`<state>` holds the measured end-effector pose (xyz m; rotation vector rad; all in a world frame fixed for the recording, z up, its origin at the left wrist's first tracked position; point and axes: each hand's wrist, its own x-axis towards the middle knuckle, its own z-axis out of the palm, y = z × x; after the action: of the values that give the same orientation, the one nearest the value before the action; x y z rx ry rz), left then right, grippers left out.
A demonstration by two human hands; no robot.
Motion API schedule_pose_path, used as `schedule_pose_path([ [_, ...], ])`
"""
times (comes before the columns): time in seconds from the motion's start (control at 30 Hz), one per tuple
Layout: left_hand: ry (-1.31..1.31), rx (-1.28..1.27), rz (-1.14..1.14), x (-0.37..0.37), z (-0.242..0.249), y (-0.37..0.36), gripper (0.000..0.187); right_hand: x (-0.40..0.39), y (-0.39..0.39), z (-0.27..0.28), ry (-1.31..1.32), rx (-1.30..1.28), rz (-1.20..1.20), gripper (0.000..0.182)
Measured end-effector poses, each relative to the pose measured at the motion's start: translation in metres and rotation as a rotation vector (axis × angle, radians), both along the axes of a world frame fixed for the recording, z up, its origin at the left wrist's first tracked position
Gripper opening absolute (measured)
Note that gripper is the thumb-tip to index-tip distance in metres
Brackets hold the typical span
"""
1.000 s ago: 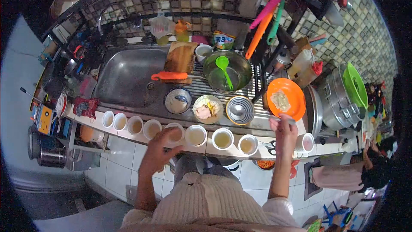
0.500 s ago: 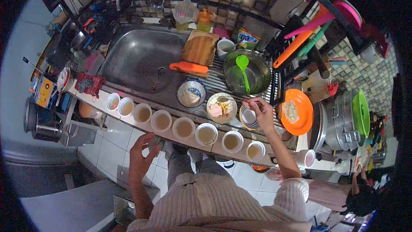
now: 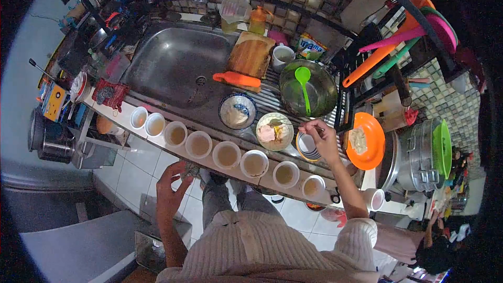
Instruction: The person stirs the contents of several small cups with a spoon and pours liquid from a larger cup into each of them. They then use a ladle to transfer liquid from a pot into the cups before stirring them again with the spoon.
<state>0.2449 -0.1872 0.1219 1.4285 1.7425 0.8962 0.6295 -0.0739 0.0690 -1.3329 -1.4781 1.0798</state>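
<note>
My right hand (image 3: 321, 135) pinches the thin handle of a spoon (image 3: 283, 122). The spoon's head is in a pale bowl (image 3: 275, 144) holding something pink, yellow and whitish. A blue-rimmed bowl (image 3: 226, 120) with white contents stands to its left. Just right of the pale bowl, partly under my right hand, is a striped dish (image 3: 309, 149). My left hand (image 3: 172, 183) hangs in front of the counter edge, fingers curved and apart, with nothing visible in it. A row of several plastic cups (image 3: 227, 155) of cloudy, yellowish liquid lines the front edge.
Behind the bowls is a metal pot (image 3: 319, 91) with a green ladle (image 3: 302, 77) in it. An orange plate (image 3: 374, 147) lies to the right, near a large steamer pot (image 3: 417, 162). The sink (image 3: 157, 68), a cutting board (image 3: 252, 55) and an orange-handled knife (image 3: 237, 79) are further back.
The view has shifted slightly, so the counter things sit a little further right. My right hand stays by the pale bowl with the spoon; my left hand has hardly moved.
</note>
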Motion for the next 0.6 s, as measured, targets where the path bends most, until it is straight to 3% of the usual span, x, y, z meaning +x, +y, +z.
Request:
schedule_pose_path([
  [0.27, 0.006, -0.004, -0.007, 0.001, -0.002, 0.003, 0.036, -0.002, -0.003, 0.005, -0.073, 0.022, -0.025, 0.013],
  [0.6, 0.019, 0.015, -0.019, -0.001, -0.003, 0.004, 0.037, -0.003, 0.001, -0.011, 0.107, 0.029, -0.125, 0.018],
])
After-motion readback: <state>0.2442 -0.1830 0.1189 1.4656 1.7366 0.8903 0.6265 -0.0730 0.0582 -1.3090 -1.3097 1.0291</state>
